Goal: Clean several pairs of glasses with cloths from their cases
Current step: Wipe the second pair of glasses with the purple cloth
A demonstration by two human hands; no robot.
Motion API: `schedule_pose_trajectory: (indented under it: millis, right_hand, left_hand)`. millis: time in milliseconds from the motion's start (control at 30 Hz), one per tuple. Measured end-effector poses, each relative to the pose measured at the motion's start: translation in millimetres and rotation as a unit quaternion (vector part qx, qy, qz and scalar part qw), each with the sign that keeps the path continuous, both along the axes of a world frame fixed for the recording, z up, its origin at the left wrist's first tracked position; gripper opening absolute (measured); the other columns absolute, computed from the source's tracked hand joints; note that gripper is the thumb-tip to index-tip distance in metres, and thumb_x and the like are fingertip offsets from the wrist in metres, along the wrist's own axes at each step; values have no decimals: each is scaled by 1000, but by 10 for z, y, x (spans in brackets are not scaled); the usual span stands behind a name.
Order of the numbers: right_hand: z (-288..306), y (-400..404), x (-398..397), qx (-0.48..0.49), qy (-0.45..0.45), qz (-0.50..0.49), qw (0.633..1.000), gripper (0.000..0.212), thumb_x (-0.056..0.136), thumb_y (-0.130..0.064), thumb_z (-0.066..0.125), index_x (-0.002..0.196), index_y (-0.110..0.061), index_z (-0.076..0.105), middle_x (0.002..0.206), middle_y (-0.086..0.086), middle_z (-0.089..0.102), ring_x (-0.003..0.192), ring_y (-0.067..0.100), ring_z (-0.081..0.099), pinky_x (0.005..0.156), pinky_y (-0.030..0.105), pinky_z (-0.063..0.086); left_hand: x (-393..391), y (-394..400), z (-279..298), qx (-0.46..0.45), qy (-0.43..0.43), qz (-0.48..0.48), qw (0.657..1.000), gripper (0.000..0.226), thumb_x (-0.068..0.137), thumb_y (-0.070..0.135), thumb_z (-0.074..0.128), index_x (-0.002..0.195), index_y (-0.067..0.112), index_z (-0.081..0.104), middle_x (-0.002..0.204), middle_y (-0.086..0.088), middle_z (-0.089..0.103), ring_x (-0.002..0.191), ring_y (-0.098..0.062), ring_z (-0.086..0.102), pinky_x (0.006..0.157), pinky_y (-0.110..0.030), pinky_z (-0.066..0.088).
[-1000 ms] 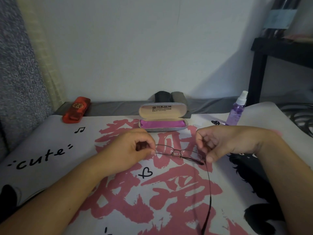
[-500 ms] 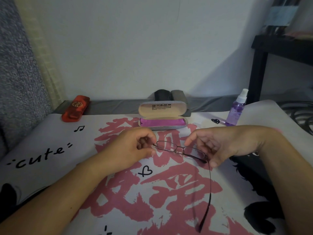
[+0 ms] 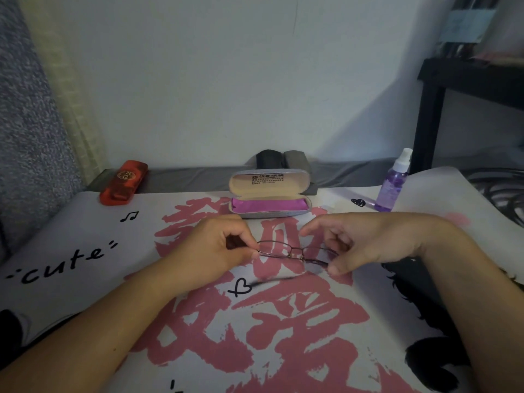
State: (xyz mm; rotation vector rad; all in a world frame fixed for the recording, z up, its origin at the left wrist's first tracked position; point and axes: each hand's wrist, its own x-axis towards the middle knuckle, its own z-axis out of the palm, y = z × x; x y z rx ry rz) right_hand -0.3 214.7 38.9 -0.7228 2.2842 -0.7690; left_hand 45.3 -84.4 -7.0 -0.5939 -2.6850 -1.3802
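You are seated in a domestic room, most likely a bedroom or living space. Evidence: a plain white painted wall (image 3: 226, 80); a pale cream curtain (image 3: 71, 123) hanging at the far left corner; a soft white printed cloth with pink characters and the word "cute" (image 3: 85, 236) covering the work surface; a black shelf unit (image 3: 453, 80) at the right edge, loaded with household clutter.

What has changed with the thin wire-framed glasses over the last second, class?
The long temple arm that hung open toward the camera has swung in; it shows only as a blur below the thin wire-framed glasses. The left hand and right hand still hold the frame's ends. The open grey case stayed put.
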Motion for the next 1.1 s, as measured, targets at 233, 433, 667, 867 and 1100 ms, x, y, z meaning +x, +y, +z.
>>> schedule_pose_trajectory:
  millis: [233,433,667,867,1100]
  right_hand:
    - [-59,-212,20,-25,149,-13,988,18,88,-31,77,106,-32,71,102,-6,62,87,8,60,87,31,53]
    - [-147,-344,35,-56,227,-20,972,17,83,-34,82,98,-31,74,107,-12,57,100,3,58,95,27,49]
    - [-206,-421,44,-50,310,-11,949,14,81,-35,82,92,-32,74,100,-16,55,101,-2,50,89,18,44]
    - [-194,-386,-11,-105,363,-64,924,11,84,-38,76,93,-33,73,98,-19,56,100,-1,52,85,14,39]
    - [-156,-705,-400,13,607,-31,794,27,84,-33,78,104,-14,75,94,-1,55,90,21,49,77,38,50]
  left_hand:
    - [-6,-51,23,-6,-9,-22,1000,18,84,14,81,84,32,78,89,8,71,84,-18,70,80,-44,59]
    - [-9,-54,16,-19,-7,-26,999,16,84,17,81,86,33,78,89,10,70,85,-18,69,81,-46,59]
    - [-4,-57,27,-28,11,-26,999,18,84,18,81,85,35,77,88,12,69,85,-17,68,79,-44,57]
    - [-10,-133,139,76,20,40,996,22,92,18,71,109,32,73,99,10,73,92,-12,70,84,-26,58]
    - [-272,-323,-46,34,62,173,982,31,98,12,61,117,35,70,107,13,64,87,-2,63,77,-18,47]
